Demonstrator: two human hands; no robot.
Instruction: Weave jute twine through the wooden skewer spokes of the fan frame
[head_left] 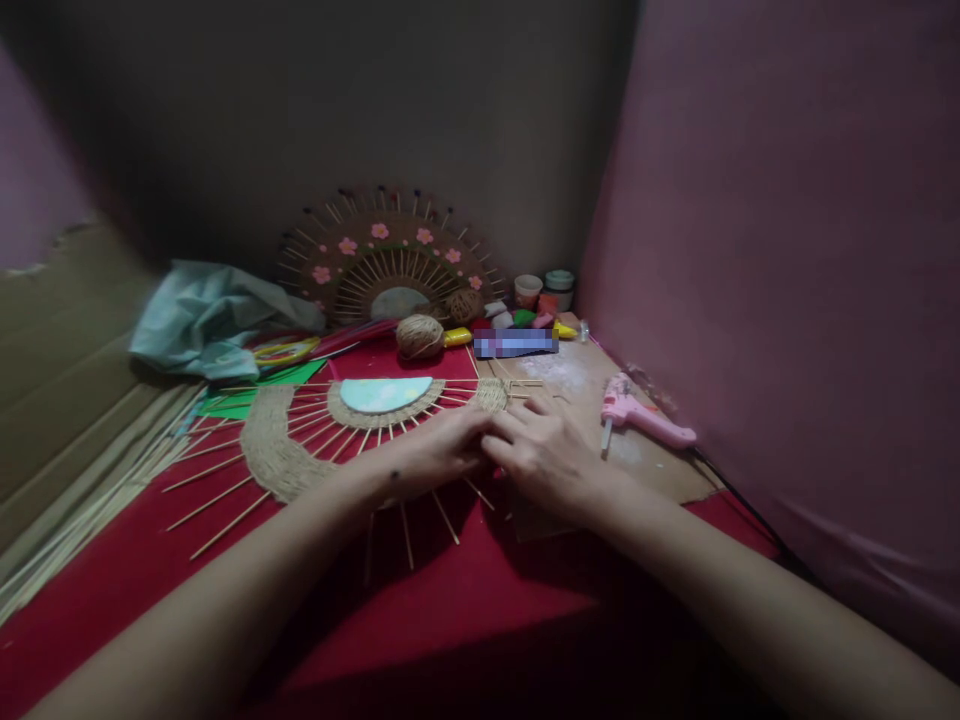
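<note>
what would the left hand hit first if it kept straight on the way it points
Most likely the right hand, directly ahead of the left hand; whether the two touch is hard to tell.

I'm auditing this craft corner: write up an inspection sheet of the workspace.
Surface: red cloth, cardboard sheet at right.
Work in hand: stick fan with woven twine bands.
Clutter: twine ball, pink glue gun, flowered fan behind.
Hands: left hand and right hand together at the stick fan's right side; exact grip hidden.
Cables: black cable near the glue gun's handle.
Surroundings: dark wall behind, pink covering at right.
</note>
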